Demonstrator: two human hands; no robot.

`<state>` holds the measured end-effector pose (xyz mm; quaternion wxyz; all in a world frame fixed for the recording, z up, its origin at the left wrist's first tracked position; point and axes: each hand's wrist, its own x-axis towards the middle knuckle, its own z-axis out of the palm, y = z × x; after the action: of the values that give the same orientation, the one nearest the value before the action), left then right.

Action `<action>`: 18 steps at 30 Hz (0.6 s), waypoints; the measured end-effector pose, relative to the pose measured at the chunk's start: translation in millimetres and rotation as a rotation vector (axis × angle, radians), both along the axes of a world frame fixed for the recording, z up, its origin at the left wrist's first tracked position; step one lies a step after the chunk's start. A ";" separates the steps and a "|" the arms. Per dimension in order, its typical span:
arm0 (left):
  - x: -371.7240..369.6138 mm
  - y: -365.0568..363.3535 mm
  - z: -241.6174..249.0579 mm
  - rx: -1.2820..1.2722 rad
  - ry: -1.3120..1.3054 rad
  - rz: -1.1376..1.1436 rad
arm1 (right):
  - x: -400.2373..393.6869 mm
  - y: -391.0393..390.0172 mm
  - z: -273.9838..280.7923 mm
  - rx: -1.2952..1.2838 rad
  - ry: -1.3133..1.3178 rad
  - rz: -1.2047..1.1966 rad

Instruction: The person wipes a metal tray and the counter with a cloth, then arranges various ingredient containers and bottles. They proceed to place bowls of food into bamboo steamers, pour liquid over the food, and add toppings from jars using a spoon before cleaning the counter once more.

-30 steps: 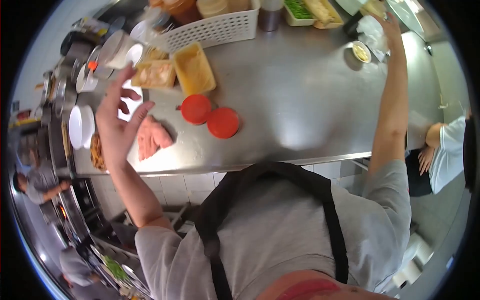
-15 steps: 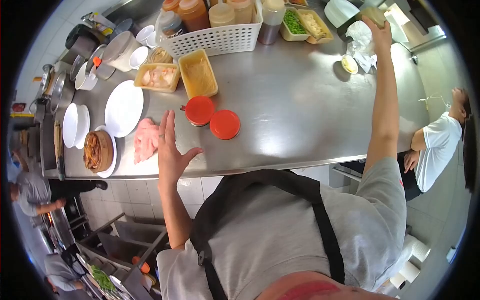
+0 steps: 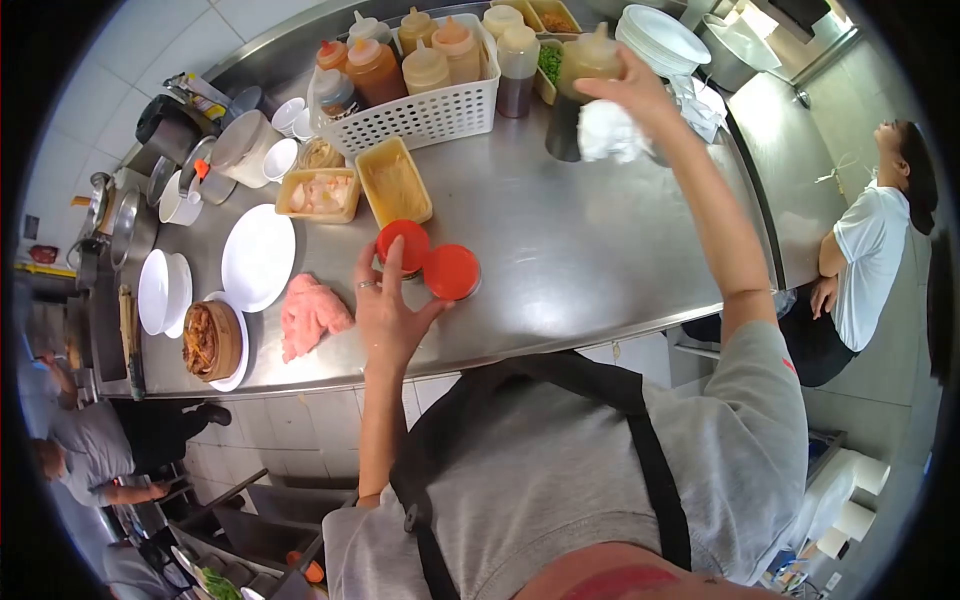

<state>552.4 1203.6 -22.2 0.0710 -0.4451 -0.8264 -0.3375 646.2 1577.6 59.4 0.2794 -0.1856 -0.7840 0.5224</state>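
Observation:
My left hand (image 3: 392,315) is over two red-lidded containers, fingers apart. Its fingertips overlap the left red lid (image 3: 405,240), and the thumb is by the edge of the right red lid (image 3: 452,272). Whether they touch cannot be made out. At the back right, my right hand (image 3: 640,90) is closed around a squeeze bottle (image 3: 590,62) with dark contents below. Blurred, crumpled white paper (image 3: 612,132) hangs beside the bottle under that hand. Left of my left hand lies a pink cloth (image 3: 312,318).
A white basket (image 3: 415,115) holds several sauce bottles; another bottle (image 3: 517,70) stands beside it. Food tubs (image 3: 395,185), a white plate (image 3: 258,258) and a round bamboo steamer (image 3: 212,340) with food are on the left. Stacked plates (image 3: 662,40) stand back right. Co-workers (image 3: 860,270) are on both sides.
My right hand has moved left with the squeeze bottle, and the white paper has shifted with it. My left hand has moved right, from beside the pink cloth to over the red lids.

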 end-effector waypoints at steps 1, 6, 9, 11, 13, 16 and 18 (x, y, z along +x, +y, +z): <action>2.6 2.4 0.3 0.004 -0.008 0.000 | -11.3 -0.3 -14.4 0.021 0.022 -0.022; 12.4 15.0 -7.1 -0.005 -0.026 -0.014 | -45.0 0.0 -44.2 0.309 -0.083 -0.206; 16.9 20.4 -14.3 0.055 0.030 0.000 | -36.7 -32.2 -9.9 0.417 -0.207 -0.353; 18.0 17.4 -11.5 0.084 -0.056 0.003 | -15.7 -60.0 1.4 0.487 -0.136 -0.354; 15.6 13.6 -12.2 0.134 -0.137 0.005 | 0.1 -67.8 -28.7 0.507 -0.153 -0.167; 4.5 4.6 -16.4 0.191 -0.181 0.015 | 26.8 -129.8 -68.7 0.295 -0.305 0.275; -7.4 0.3 -29.0 0.191 -0.302 0.002 | 27.7 -163.4 -98.6 0.423 -0.248 0.319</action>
<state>545.0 1203.9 -51.3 -0.0116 -0.3797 -0.7924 -0.4772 673.9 1414.2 -39.2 0.1281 -0.0598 -0.9230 0.3578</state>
